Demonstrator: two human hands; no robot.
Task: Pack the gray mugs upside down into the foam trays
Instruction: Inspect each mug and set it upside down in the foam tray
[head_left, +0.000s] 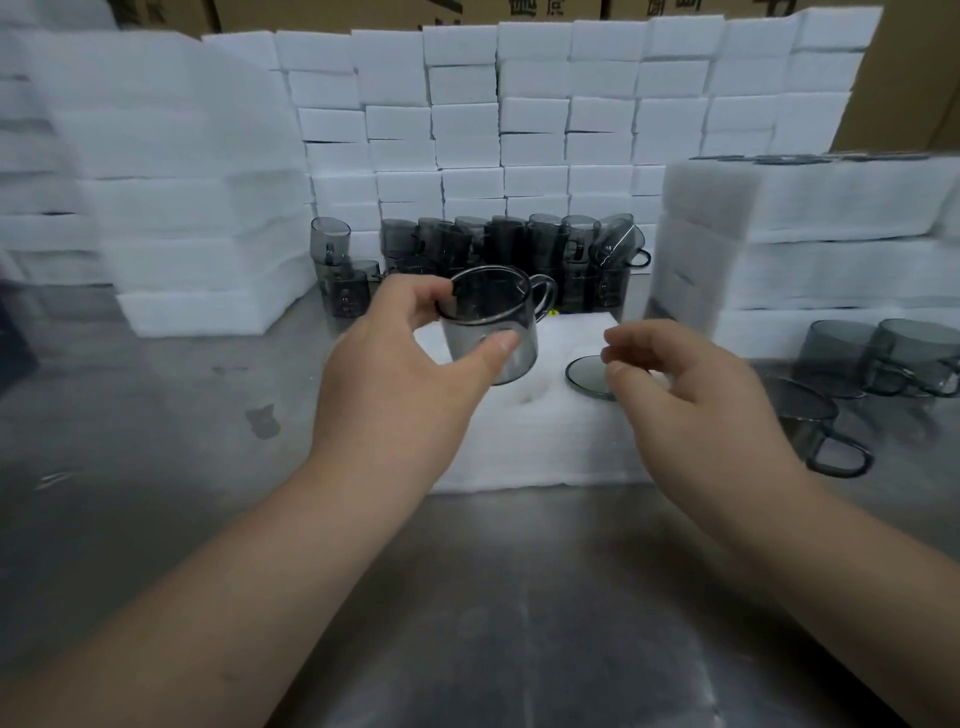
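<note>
Gripping a gray glass mug (491, 332) in the left hand (410, 358): thumb pressed on the near wall, fingers hooked over the far-left rim, handle pointing far and right. Held mouth up, tipped a little toward the camera, above the left part of the white foam tray (519, 452) and apart from it. Probably gripped across the rim to allow a roll of the wrist, given the need to go in mouth down.

Right hand (691, 389) loosely curled, holding nothing, fingertips hovering just over the round base of a seated mug (587, 376), already upside down in the right part of the tray. Seemingly kept close to steady that one or the foam.

Between held mug and seated mug, a shadowed dip (532, 397) in the foam, perhaps the empty pocket and the likely target.

Tray flat on the steel table (467, 597), square to the person, within reach of both hands.

Supply at the far edge: a row of stacked mugs (493, 249). More loose mugs (883, 358) on the right, with a tipped mug (815, 431) on its side, handle near. Foam stacks (519, 104) walling the bench left, far and right, with dark mug bases (805, 158) showing atop the right stack.

Still to do, by judgement: invert, align mouth with the pocket, press down gently; slippery glass, so worth a firm hold during the turn.
</note>
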